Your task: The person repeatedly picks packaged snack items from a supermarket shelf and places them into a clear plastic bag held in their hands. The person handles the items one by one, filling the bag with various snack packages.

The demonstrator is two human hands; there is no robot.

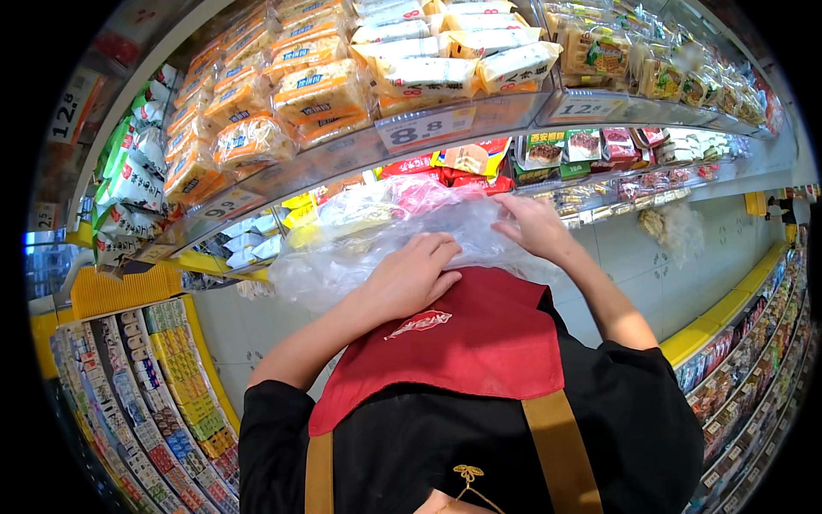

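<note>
A large crumpled clear plastic bag [359,238] lies between my body and the shelf, with pink and yellow wrappers showing through it. My left hand [411,273] rests at its near edge, fingers bent, just above my red apron [462,340]. At the bag's right side is my right hand [530,221], its thumb and fingers apart near the plastic; whether it pinches any film is hard to tell. Behind the bag, red and yellow snack packets [472,160] sit on the lower shelf, partly covered by the plastic.
An upper shelf with a clear price rail [501,115] curves across, stacked with orange-banded packaged cakes [321,93] and cream-wrapped packets [427,74]. A loose plastic bag [681,231] lies on the tiled floor at right. Stocked shelves with yellow edges [713,318] flank both sides.
</note>
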